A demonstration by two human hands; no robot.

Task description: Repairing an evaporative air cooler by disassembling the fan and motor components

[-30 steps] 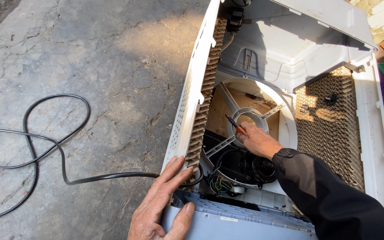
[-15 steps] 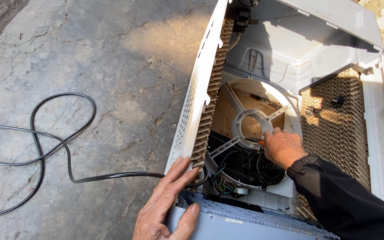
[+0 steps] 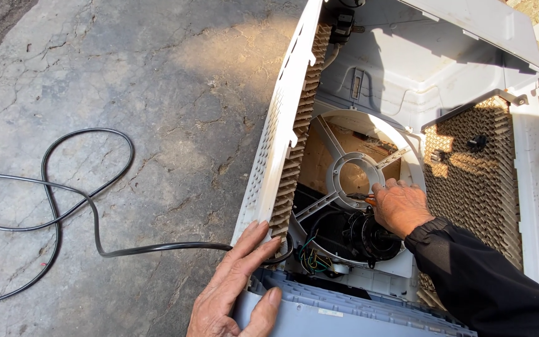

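Sunlight falls across the head view, where a white air cooler (image 3: 294, 118) lies opened on cracked concrete ground (image 3: 126, 75), its inside facing up. The left hand (image 3: 235, 293) rests flat, fingers spread and gripping nothing, on the cooler's lower edge where the white side wall meets a grey plastic panel (image 3: 344, 312). The right hand (image 3: 400, 206), in a black sleeve (image 3: 488, 281), reaches into the body and is closed around a small tool with an orange handle (image 3: 369, 200), only a bit of which shows at the fingers; its tip touches the round white motor mount (image 3: 350, 175), a ring held by spokes in the circular fan opening. Just below the hand sits the black motor (image 3: 369, 237), with a bunch of coloured wires (image 3: 310, 259) beside it. Brown honeycomb cooling pads line the left wall (image 3: 297, 137) and the right side (image 3: 475, 181). A black power cord (image 3: 88, 206) runs from the cooler's lower left corner and loops over the concrete, well apart from both hands.
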